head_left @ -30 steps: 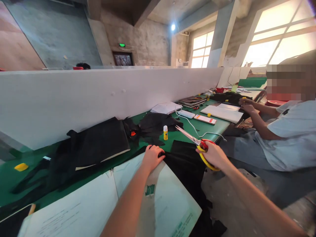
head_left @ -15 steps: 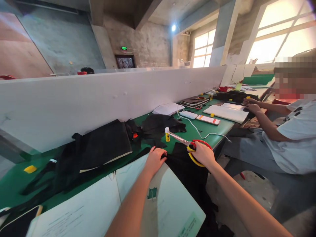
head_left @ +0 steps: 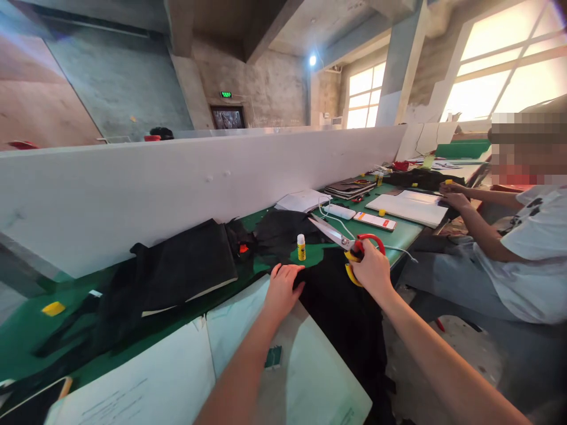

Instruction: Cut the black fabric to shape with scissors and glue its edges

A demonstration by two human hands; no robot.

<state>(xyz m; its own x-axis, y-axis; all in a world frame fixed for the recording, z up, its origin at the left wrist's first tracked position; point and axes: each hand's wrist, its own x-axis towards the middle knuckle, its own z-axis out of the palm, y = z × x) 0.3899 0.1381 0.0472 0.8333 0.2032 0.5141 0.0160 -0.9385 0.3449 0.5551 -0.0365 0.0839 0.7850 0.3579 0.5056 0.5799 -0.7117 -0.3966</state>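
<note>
Over green tabletop (head_left: 22, 336), grips scissors (head_left: 343, 239) in right hand (head_left: 372, 271), rests left hand (head_left: 283, 290), fingers loosely parted, against black cloth (head_left: 341, 295) near capped glue stick (head_left: 302, 249).

a green sign (head_left: 226, 94) above a dark door (head_left: 227, 118), bright windows (head_left: 478, 91), a person (head_left: 481, 229) in a white shirt (head_left: 540, 236)

Nothing legible: characters on the green sign (head_left: 226, 94), writing on the open book (head_left: 133, 366), both too blurred.
</note>
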